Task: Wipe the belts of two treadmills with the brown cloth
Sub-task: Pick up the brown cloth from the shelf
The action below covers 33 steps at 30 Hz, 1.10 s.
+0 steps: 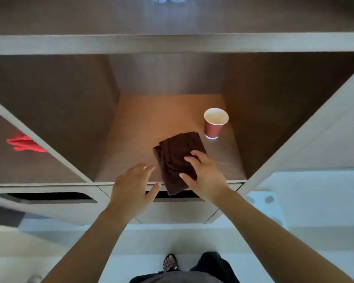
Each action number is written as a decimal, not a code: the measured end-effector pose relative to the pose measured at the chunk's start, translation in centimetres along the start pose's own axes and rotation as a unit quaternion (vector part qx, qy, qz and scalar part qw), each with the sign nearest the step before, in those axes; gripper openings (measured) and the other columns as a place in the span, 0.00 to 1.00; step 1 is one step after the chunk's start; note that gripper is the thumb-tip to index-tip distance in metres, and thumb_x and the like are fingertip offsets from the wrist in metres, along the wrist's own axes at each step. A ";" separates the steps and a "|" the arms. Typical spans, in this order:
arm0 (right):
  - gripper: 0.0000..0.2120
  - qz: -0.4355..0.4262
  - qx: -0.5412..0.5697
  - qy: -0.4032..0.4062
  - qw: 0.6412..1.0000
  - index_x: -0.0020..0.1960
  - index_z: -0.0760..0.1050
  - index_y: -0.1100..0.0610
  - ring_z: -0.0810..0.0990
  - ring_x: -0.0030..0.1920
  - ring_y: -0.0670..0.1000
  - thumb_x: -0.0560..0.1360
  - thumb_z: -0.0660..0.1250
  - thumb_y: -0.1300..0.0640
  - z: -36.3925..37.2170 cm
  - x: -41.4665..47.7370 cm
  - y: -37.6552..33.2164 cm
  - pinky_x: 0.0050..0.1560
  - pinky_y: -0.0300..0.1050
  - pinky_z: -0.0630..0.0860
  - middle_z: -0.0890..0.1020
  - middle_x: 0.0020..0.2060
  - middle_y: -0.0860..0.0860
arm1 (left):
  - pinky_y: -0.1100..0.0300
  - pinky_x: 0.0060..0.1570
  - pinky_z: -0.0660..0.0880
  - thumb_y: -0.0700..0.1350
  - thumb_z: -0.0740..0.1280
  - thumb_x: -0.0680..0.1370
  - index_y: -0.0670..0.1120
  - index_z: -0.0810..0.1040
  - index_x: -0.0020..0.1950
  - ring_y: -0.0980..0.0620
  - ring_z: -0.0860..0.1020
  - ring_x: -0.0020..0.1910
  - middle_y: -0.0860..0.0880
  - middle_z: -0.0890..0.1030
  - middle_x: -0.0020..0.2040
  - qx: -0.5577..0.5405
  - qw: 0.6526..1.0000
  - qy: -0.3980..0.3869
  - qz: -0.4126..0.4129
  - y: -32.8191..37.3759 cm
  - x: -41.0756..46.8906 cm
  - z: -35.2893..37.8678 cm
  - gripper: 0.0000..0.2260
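While the right hand (204, 176) grips the brown cloth (178, 152) on the shelf (151, 119) with bent fingers, a red cup (215, 124) stands beyond them. The left hand (131, 186), fingers straight and together, hovers beside the cloth.

Brown wooden cubby shelving (172, 44), warm-lit middle compartment, pale floor (325, 237)
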State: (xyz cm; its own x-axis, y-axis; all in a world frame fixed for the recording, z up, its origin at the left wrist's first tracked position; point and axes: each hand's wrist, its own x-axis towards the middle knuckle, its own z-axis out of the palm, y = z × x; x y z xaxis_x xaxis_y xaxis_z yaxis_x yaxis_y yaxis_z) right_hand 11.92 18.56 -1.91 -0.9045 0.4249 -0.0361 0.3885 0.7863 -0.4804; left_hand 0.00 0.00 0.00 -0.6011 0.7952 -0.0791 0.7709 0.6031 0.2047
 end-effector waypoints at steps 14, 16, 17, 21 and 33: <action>0.37 -0.036 -0.137 -0.040 0.989 0.76 0.46 0.43 0.42 0.76 0.53 0.73 0.51 0.29 4.2 5.1 1.3 0.72 0.62 0.42 0.43 0.77 0.47 | 0.53 0.63 0.69 0.59 0.57 0.78 0.52 0.65 0.71 0.53 0.67 0.68 0.53 0.68 0.71 -0.076 0.993 0.033 -0.080 -1.3 0.8 -0.5 0.23; 0.37 -0.044 -0.140 -0.034 0.989 0.76 0.46 0.42 0.42 0.76 0.52 0.73 0.51 0.30 4.4 4.2 1.8 0.71 0.61 0.42 0.43 0.77 0.47 | 0.54 0.62 0.70 0.58 0.58 0.78 0.51 0.66 0.71 0.53 0.68 0.67 0.52 0.69 0.70 -0.084 0.993 0.031 -0.075 -1.3 0.5 -0.1 0.23; 0.37 -0.042 -0.141 -0.031 0.989 0.76 0.45 0.41 0.42 0.76 0.52 0.72 0.50 0.29 4.5 3.8 2.0 0.71 0.61 0.41 0.43 0.77 0.47 | 0.55 0.62 0.70 0.58 0.58 0.78 0.51 0.66 0.71 0.53 0.68 0.67 0.52 0.69 0.70 -0.085 0.993 0.027 -0.073 -1.3 0.5 0.0 0.23; 0.47 0.000 -0.153 -0.041 0.987 0.75 0.37 0.39 0.33 0.75 0.52 0.63 0.49 0.21 4.4 3.1 2.3 0.68 0.67 0.37 0.34 0.75 0.47 | 0.55 0.63 0.69 0.58 0.57 0.78 0.51 0.65 0.72 0.52 0.67 0.68 0.52 0.68 0.71 -0.092 0.994 0.011 -0.064 -1.5 1.0 0.5 0.23; 0.31 -0.024 -0.082 0.022 0.996 0.72 0.65 0.43 0.61 0.73 0.50 0.71 0.70 0.43 3.7 -0.2 3.1 0.64 0.58 0.66 0.62 0.74 0.46 | 0.57 0.61 0.69 0.57 0.57 0.79 0.51 0.64 0.72 0.54 0.68 0.67 0.53 0.70 0.69 -0.126 0.992 -0.004 0.029 -1.0 2.8 1.0 0.23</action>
State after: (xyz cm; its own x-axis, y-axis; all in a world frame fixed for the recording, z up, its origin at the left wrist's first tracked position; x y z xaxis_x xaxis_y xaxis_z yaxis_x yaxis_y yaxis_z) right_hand 12.66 19.22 -6.61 -0.9156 0.4014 0.0231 0.3719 0.8673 -0.3310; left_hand -2.23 1.67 -1.44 -0.5540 0.8297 -0.0682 0.7271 0.5222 0.4457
